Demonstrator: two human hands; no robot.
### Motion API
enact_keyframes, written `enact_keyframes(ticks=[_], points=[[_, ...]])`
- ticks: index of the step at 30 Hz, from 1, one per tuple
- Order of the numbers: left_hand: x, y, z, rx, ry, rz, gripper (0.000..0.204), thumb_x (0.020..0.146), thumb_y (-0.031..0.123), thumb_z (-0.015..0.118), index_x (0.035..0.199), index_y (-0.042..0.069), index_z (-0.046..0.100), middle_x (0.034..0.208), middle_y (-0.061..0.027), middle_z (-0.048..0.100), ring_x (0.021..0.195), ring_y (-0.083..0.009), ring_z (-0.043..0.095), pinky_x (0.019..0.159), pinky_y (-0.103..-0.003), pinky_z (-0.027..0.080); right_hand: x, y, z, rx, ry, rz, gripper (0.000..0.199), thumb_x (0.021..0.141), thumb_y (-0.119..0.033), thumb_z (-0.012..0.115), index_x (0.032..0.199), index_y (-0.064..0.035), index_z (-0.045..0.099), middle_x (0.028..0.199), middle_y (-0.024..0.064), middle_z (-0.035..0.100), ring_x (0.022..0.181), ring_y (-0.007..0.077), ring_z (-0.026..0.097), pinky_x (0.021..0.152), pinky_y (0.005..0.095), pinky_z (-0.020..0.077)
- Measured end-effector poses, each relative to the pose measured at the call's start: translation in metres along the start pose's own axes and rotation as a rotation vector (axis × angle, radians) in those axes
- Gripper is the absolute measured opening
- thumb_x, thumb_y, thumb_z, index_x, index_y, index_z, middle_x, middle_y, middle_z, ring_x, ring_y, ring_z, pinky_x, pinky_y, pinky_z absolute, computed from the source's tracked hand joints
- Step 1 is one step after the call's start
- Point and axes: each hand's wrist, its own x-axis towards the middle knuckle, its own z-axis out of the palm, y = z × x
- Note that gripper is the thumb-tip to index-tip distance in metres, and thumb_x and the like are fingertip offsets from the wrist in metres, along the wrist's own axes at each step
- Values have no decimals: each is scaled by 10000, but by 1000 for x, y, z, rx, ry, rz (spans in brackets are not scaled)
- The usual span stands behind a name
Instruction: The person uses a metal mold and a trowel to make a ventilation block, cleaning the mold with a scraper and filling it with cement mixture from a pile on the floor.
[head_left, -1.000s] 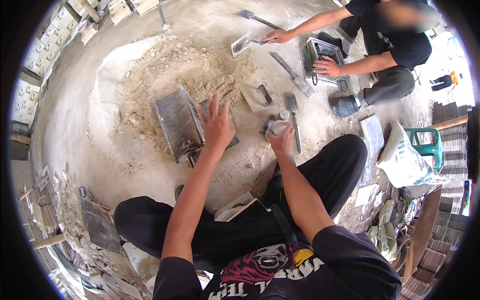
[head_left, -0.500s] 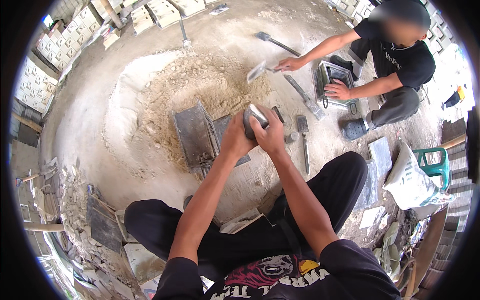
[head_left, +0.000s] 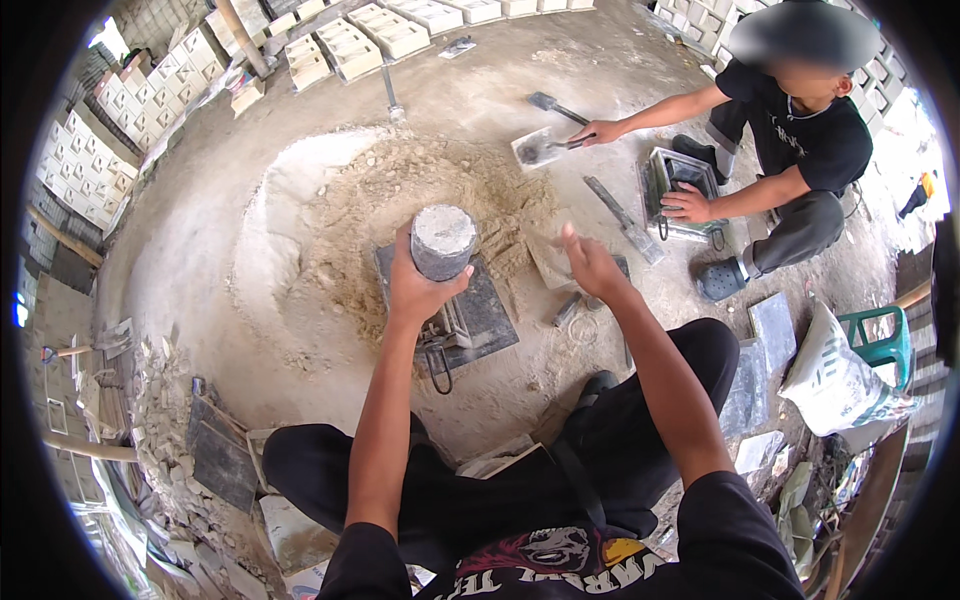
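Observation:
A dark cylindrical block (head_left: 443, 243) with a pale, dusty end stands upright in my left hand (head_left: 412, 285), whose fingers wrap round its side. Below it a metal mould (head_left: 452, 325) with a wire loop handle rests on a dark flat plate (head_left: 492, 327); my left hand and the block partly cover it. My right hand (head_left: 595, 265) is apart from the block, over the ground to the right. Against its fingers shows a blurred, pale flat piece (head_left: 548, 262); whether I hold it, I cannot tell. A short grey cylinder (head_left: 567, 309) lies below that hand.
Loose sandy mix (head_left: 340, 215) spreads beyond the mould. At the right another person (head_left: 805, 135) holds a trowel (head_left: 537, 148) and touches a box mould (head_left: 672, 182). A long flat tool (head_left: 625, 220) lies between us. Pale moulded blocks (head_left: 385, 30) line the far side.
My hands, together on the dark block before, have parted: the left carries it leftward, the right is farther right. The mould's position has changed. The other person's trowel has shifted and now bears a dark lump.

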Motion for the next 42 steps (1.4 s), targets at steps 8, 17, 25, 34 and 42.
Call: enact_keyframes(ticks=[8,17,25,34,42], points=[[-12,6,5,185,18,7,860,617,147,895,1333,18,436,1225,-148,599,1156,-245,587,964,-371,480,-6,-89,23,949,160,-197,390,948,-244,683,1216,26,600,1114,111,656,1056,210,618,874,330,502],[-17,22,21,569,-225,353,820,535,183,877,1283,123,547,1255,-109,592,1185,-354,539,1029,-473,405,-4,-106,32,1162,-6,282,319,938,-303,697,1071,-19,639,1035,96,671,955,140,609,781,281,494],[-23,13,44,-468,-47,-419,681,834,409,752,1333,36,479,1266,-83,604,1201,-231,561,1081,-415,392,-13,-89,65,1008,70,-201,561,946,-322,675,1365,-2,483,1265,134,556,1166,231,544,964,375,455],[-17,-3,16,-104,-149,-523,629,1021,541,379,1445,82,445,1464,-110,472,1392,-283,388,1185,-423,212,4,-67,93,1247,177,136,635,936,-411,661,1326,34,429,1250,197,529,1084,268,572,874,399,508],[-15,-99,-35,864,-52,-240,583,1051,433,352,1420,-8,446,1534,-221,356,1468,-351,257,1195,-508,156,14,16,177,826,420,734,643,906,-458,636,1257,45,442,1039,251,594,943,271,625,744,376,533]])
